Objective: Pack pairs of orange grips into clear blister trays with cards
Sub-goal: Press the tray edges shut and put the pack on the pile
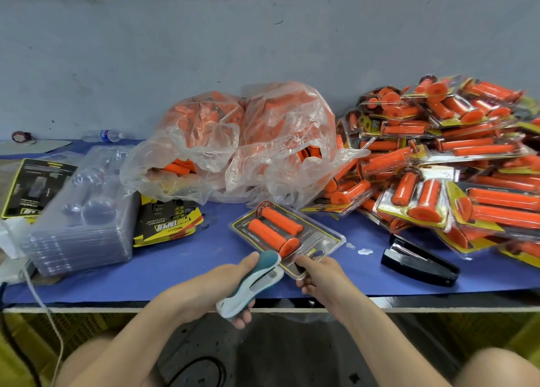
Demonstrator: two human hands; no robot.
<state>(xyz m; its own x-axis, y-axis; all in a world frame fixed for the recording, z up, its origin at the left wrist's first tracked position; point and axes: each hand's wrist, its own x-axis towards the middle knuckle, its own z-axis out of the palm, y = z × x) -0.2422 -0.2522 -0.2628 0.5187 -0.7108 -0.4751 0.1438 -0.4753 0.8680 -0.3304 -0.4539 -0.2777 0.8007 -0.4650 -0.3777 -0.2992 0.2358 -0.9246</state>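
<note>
**Item 1: pack in work.** We hold one blister pack (320, 236) flat on the blue table (204, 258), close to its front edge. A pair of orange grips (280, 221) lies side by side inside it, over the printed card. Our right hand (321, 275) pinches the pack's near corner, thumb on top and fingers curled beneath. We judge this is to steady the pack and keep tray and card lined up.

**Item 2: stapler (257, 281), teal and white.** Our left hand (216, 287) is wrapped round its body with the thumb on the top lever. Its mouth sits over the pack's near edge, just beside the right thumb. We take the step in hand to be stapling that edge shut. We cannot tell whether a staple has gone in.

**Item 3: supplies, left side.** A stack of clear trays (84, 211) touches a sheaf of cards (172, 223). Two plastic bags (248, 141) of loose grips sit behind the pack. All of these are near the working spot, probably for quick reach.

**Item 4: output, right side.** A pile of finished packs (453, 167) is heaped apart from the supplies. We suppose this keeps sealed stock separate from unfilled parts.

**Item 5: black stapler (420, 262).** It lies on the table between the pack and the pile, with no hand on it.
</note>
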